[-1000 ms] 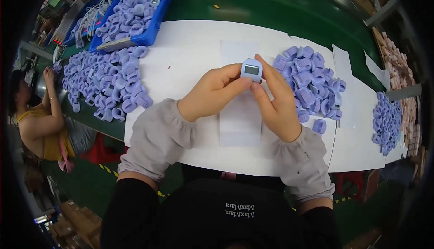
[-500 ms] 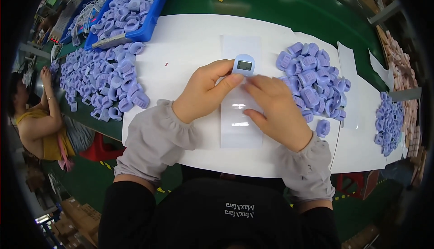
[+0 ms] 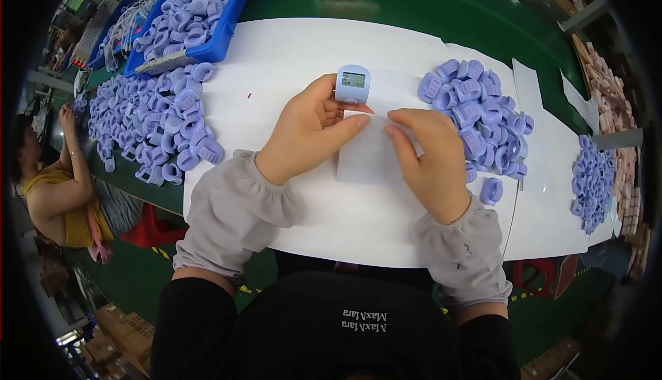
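A light purple finger counter [image 3: 353, 85] with a small grey display is held up at the fingertips of my left hand [image 3: 301, 135]. That hand's thumb also presses the upper left edge of a thin translucent sheet [image 3: 369, 152]. At the sheet's upper right my right hand [image 3: 436, 163] has thumb and index finger pinched together on its edge. The sheet hangs over the white table covering [image 3: 310, 221]. Part of it lies behind my fingers.
To the right is a pile of purple finger counters [image 3: 483, 114], with one loose counter [image 3: 492, 191] near it. A larger pile [image 3: 148, 121] lies at left, below a blue bin [image 3: 224, 42] of more. A person [image 3: 65, 180] sits at far left.
My left hand has raised the finger counter slightly up and left. The sheet, flat on the table before, is now lifted, and my right hand has closed on its edge.
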Demonstrator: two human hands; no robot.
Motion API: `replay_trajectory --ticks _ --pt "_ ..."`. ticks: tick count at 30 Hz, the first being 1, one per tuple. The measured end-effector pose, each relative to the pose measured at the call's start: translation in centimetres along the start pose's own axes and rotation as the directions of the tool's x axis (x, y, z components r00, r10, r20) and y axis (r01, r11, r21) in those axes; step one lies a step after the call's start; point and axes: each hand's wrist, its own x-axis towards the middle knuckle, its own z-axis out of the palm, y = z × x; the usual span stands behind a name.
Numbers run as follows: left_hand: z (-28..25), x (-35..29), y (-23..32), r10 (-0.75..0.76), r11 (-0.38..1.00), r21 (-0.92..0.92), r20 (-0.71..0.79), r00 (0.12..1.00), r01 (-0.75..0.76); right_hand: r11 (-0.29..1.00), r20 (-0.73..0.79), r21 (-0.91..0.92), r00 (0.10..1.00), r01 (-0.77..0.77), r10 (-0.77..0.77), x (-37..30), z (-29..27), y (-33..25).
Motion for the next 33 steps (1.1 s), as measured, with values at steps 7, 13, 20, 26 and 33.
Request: replay_trajectory --ticks 7,13,20,26,33 --pt "-0.1 0.2 0.1 -0.068 0.995 -0.072 -0.061 0.996 0.063 0.872 -0.134 -0.439 0.944 0.215 -0.3 -0.2 0.7 -1.0" --pt "0.1 0.0 0.4 -0.067 0.992 -0.107 -0.04 0.997 0.062 0.94 -0.137 -0.307 0.971 0.148 -0.197 -0.2 0.4 -1.6" --pt "-0.4 0.0 0.1 -0.108 0.984 0.147 0.048 0.993 0.099 0.996 0.007 0.091 1.0 0.008 -0.009 0.1 -0.7 -0.9" --pt "-0.1 0.2 0.0 0.171 0.895 0.381 0.188 0.967 -0.232 0.85 0.015 0.515 0.993 -0.109 0.119 0.2 -1.6 -0.5" --pt "0.2 -0.4 0.5 0.136 0.911 0.348 0.252 0.958 -0.221 0.82 0.073 0.549 0.986 -0.164 0.148 0.1 -0.9 -0.8"
